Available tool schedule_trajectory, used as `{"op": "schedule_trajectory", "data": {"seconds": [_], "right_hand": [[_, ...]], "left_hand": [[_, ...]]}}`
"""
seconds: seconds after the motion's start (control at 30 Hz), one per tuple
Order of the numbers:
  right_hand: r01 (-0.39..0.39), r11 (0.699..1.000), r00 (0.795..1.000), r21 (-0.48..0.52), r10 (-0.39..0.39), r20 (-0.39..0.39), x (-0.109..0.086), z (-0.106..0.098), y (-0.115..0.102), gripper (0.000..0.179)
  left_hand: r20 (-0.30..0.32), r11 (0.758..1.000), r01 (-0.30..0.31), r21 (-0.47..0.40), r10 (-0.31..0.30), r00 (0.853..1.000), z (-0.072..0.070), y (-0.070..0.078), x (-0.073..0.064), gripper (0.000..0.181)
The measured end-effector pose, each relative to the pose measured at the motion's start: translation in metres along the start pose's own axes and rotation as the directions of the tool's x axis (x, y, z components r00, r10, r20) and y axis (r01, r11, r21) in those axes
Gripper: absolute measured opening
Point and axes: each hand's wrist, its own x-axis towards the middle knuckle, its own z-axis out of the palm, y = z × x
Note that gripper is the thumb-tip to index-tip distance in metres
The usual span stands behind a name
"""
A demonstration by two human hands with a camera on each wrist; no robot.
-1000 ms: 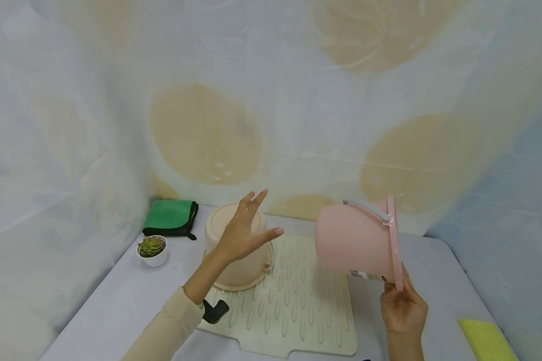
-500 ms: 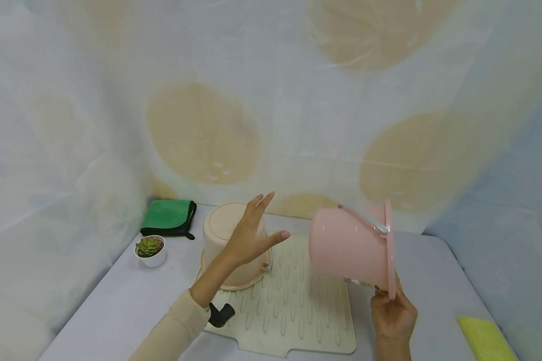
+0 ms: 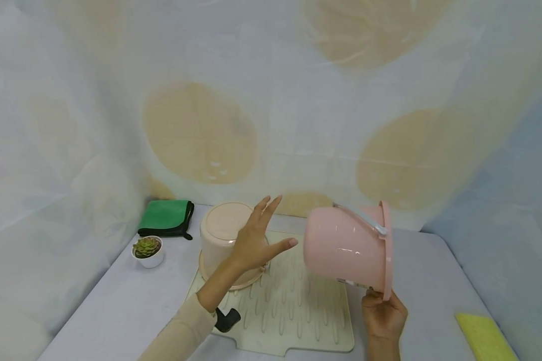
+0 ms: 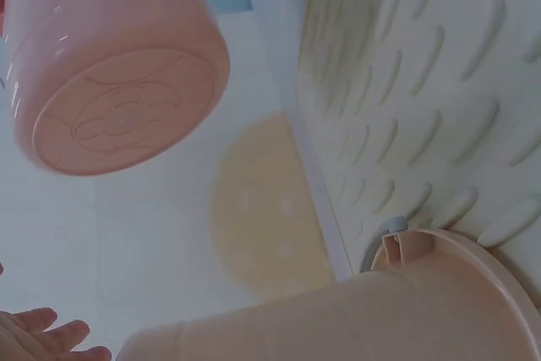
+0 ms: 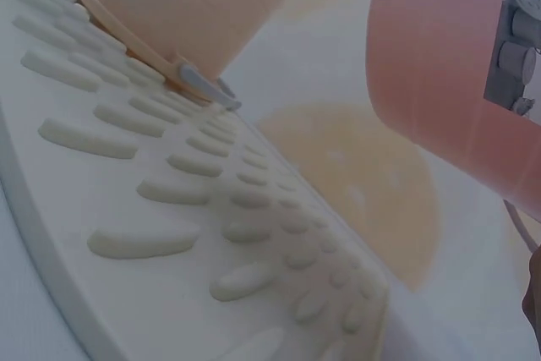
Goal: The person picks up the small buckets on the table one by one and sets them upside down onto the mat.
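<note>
A pink bucket with a grey handle is held on its side above the mat, its base toward the left. My right hand grips its rim from below. My left hand is raised with fingers spread and thumb pointing at the bucket's base, apart from it. Behind that hand a cream bucket stands upside down on the ribbed drying mat. In the left wrist view the pink bucket's base shows a moulded flower pattern. A printed label is on its side in the right wrist view.
A small succulent in a white pot and a folded green cloth with black edging sit at the table's left. A yellow cloth lies at the right edge. Patterned sheeting hangs behind the table.
My right hand has carried the pink bucket a little to the left. My left hand has drifted slightly to the right, fingers still spread. The cream bucket has stayed in place.
</note>
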Motion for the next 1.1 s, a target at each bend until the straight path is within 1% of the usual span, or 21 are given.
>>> {"op": "schedule_trajectory", "data": {"seconds": [0.1,0.2,0.3,0.4,0.5,0.53,0.6,0.67,0.8,0.9,0.93,1.07,1.1], "right_hand": [[0.001,1.000,1.000,-0.001,-0.001,-0.001,0.000,-0.002,0.004,0.029],[0.010,1.000,1.000,-0.005,-0.010,-0.009,0.000,-0.003,0.008,0.028],[0.011,1.000,1.000,0.011,-0.011,-0.003,0.001,-0.003,0.013,0.027],[-0.005,0.999,1.000,0.033,0.004,0.020,0.002,-0.003,0.018,0.027],[-0.014,0.999,0.999,0.051,0.012,0.036,0.003,-0.002,0.025,0.027],[-0.013,0.999,0.999,0.050,0.011,0.037,0.003,-0.003,0.027,0.027],[-0.005,0.999,0.999,0.045,0.004,0.035,0.003,-0.003,0.031,0.027],[0.002,0.999,0.999,0.041,-0.003,0.033,0.003,-0.005,0.034,0.027],[-0.005,0.999,1.000,0.040,0.004,0.026,0.003,-0.008,0.041,0.026],[-0.025,0.999,0.999,0.048,0.024,0.025,0.003,-0.010,0.046,0.027],[-0.028,0.998,0.999,0.051,0.027,0.024,0.003,-0.011,0.047,0.027],[-0.030,0.997,0.999,0.066,0.029,0.024,0.002,-0.013,0.054,0.026],[-0.027,0.997,0.999,0.071,0.026,0.023,0.001,-0.013,0.056,0.026]], "left_hand": [[0.008,1.000,0.001,0.004,-0.001,1.000,0.004,0.001,0.000,0.100],[0.036,0.999,-0.004,-0.034,0.005,0.999,0.009,0.000,0.000,0.098],[0.081,0.993,-0.017,-0.113,0.027,0.996,0.013,0.002,0.000,0.096],[0.115,0.982,-0.021,-0.190,0.044,0.992,0.016,0.003,0.000,0.099],[0.128,0.964,-0.009,-0.267,0.045,0.991,0.021,0.003,-0.001,0.102],[0.131,0.954,-0.001,-0.299,0.042,0.991,0.022,0.003,-0.001,0.102],[0.135,0.930,0.020,-0.367,0.032,0.990,0.026,0.001,0.000,0.101],[0.144,0.897,0.045,-0.440,0.021,0.989,0.029,-0.002,0.000,0.101],[0.163,0.807,0.091,-0.584,0.007,0.987,0.034,-0.009,0.003,0.096],[0.173,0.743,0.110,-0.660,0.008,0.985,0.037,-0.017,0.005,0.090],[0.176,0.726,0.115,-0.678,0.009,0.984,0.038,-0.019,0.005,0.088],[0.176,0.692,0.108,-0.714,0.028,0.984,0.040,-0.027,0.003,0.097],[0.178,0.677,0.104,-0.728,0.040,0.983,0.040,-0.028,0.003,0.100]]}}
